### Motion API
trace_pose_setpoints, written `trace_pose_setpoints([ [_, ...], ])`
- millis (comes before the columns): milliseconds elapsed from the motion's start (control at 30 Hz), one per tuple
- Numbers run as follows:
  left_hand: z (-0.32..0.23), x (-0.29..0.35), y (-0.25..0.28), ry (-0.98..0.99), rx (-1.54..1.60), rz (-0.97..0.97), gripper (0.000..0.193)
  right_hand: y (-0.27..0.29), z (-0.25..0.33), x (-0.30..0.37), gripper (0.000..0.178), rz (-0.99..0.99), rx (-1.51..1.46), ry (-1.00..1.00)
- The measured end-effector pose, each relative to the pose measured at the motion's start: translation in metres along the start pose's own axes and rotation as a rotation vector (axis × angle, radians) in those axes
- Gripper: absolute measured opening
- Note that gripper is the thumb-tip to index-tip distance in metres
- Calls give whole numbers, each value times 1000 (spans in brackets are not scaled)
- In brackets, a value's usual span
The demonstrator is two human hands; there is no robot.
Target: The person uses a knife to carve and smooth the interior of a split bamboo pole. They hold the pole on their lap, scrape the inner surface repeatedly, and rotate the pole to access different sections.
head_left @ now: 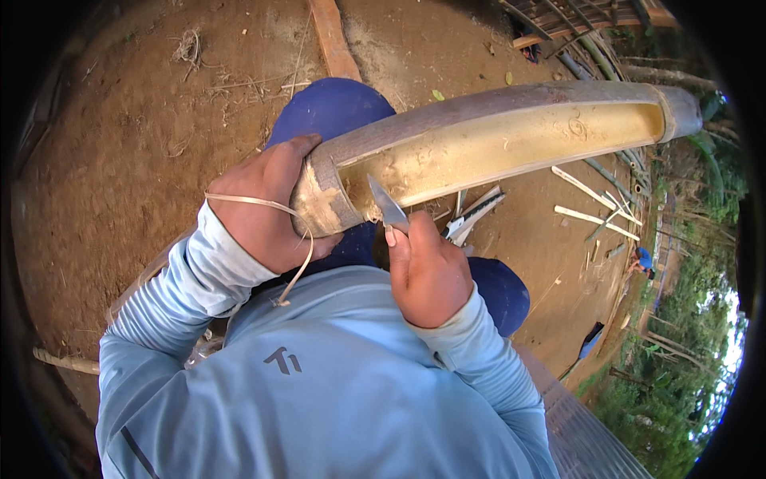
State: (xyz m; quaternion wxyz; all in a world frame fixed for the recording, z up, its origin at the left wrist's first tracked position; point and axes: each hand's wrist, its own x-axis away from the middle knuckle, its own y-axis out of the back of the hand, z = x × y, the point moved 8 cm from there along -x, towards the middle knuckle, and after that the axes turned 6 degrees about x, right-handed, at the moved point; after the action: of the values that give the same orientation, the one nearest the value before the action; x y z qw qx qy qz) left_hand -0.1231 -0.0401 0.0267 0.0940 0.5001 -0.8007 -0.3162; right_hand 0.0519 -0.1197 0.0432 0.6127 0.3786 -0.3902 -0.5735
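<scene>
A thick bamboo tube (511, 108) with a long opening cut in its side slants from my lap up to the far right. Its pale hollow inside (495, 152) faces me, with some thin shavings in it. My left hand (271, 199) is wrapped round the tube's near end, and a thin pale strip (299, 271) loops over that hand. In my right hand (431, 275) is a small knife (386, 204), gripped close to the blade. The blade's tip points up and left at the near corner of the opening, where a small curled shaving (373, 214) sits. The knife's handle is hidden in my fist.
My knees in blue trousers (329, 108) lie under the tube. A saw-like tool (475, 215) rests beyond my right hand. Split pale bamboo strips (598, 223) are scattered on the brown dirt ground (144, 120) to the right. A wooden plank (333, 40) lies ahead. Another person (641, 262) is far right.
</scene>
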Motion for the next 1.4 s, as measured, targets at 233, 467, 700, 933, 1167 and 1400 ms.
trace_pose_setpoints([
  [233, 2, -6, 3, 0, -15, -18, 91, -2, 2, -8, 17, 61, 18, -26],
  [467, -2, -3, 3, -6, -1, -17, 90, -1, 4, -2, 19, 10, -12, 13],
  [700, -1, -4, 3, -11, -6, 6, 91, -6, 6, -1, 19, -12, -50, 32],
  [933, 2, -5, 3, 17, 18, -15, 91, -9, 8, -6, 20, 12, -29, 27],
  [1167, -2, -1, 1, -6, 11, 2, 91, -10, 8, -5, 17, 51, -121, 20],
  [1400, 2, -3, 4, 61, 25, 38, 91, 38, -28, -6, 20, -81, -480, -248],
])
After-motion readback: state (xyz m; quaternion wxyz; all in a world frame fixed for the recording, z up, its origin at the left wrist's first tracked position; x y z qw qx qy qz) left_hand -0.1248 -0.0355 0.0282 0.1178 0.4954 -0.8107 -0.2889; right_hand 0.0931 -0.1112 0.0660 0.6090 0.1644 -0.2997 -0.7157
